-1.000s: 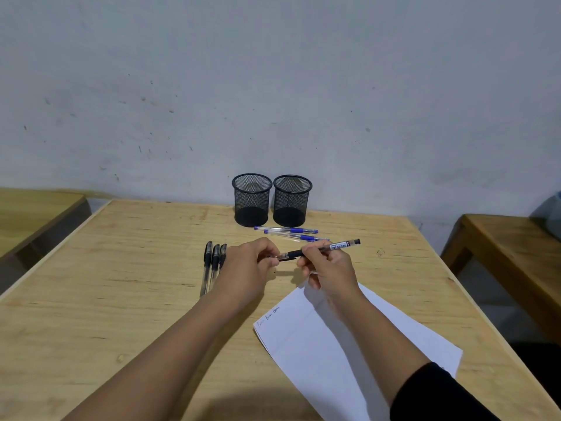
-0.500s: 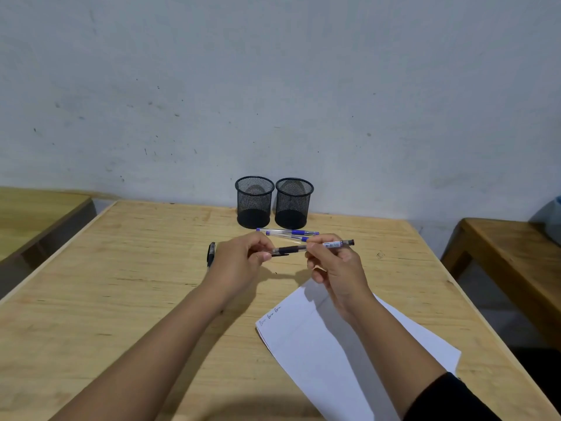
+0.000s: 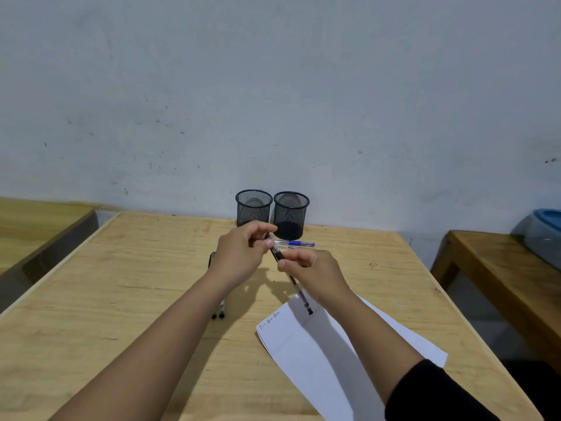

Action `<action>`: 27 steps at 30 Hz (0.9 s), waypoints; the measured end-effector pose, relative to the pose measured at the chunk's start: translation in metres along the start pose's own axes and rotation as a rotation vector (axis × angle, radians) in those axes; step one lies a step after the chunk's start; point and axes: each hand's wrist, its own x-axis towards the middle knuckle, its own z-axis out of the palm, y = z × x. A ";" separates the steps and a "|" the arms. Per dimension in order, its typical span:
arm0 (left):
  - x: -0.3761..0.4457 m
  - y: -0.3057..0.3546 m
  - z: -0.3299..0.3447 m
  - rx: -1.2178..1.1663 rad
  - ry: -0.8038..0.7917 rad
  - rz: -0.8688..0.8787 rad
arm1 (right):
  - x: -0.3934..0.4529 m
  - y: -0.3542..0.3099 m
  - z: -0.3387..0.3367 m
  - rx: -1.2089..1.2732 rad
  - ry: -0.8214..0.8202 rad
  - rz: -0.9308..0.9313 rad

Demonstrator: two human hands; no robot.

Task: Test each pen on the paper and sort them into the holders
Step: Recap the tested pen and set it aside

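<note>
A black pen [image 3: 300, 294] slants from upper left down to lower right above the table, held in both hands. My left hand [image 3: 239, 256] pinches its upper end, likely the cap. My right hand [image 3: 315, 275] grips the barrel in the middle. The pen's lower end hangs over the top corner of a white paper [image 3: 328, 360] with a few scribbles. Two black mesh holders [image 3: 253, 206] [image 3: 291, 214] stand side by side at the table's far edge, both looking empty. Blue pens [image 3: 296, 244] lie before the right holder. Black pens [image 3: 218, 312] lie partly hidden under my left arm.
The wooden table [image 3: 121, 299] ends at a grey wall. A second wooden table [image 3: 36, 226] stands at the left, a bench [image 3: 498, 268] at the right with a blue-rimmed container [image 3: 543, 235] on it.
The pen has swung from nearly level to a steep slant, its right end dropping towards the paper. Both hands stayed on it and shifted slightly away from me.
</note>
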 end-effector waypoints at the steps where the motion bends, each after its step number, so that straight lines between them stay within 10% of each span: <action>1: 0.001 0.002 0.001 0.021 0.020 0.009 | 0.002 -0.002 -0.001 -0.025 0.013 -0.014; 16: -0.002 0.007 0.025 0.818 -0.136 0.191 | -0.014 -0.014 -0.056 -0.506 0.364 0.116; 27: -0.026 0.067 0.111 0.668 -0.333 0.474 | -0.088 -0.020 -0.126 -0.612 0.673 0.262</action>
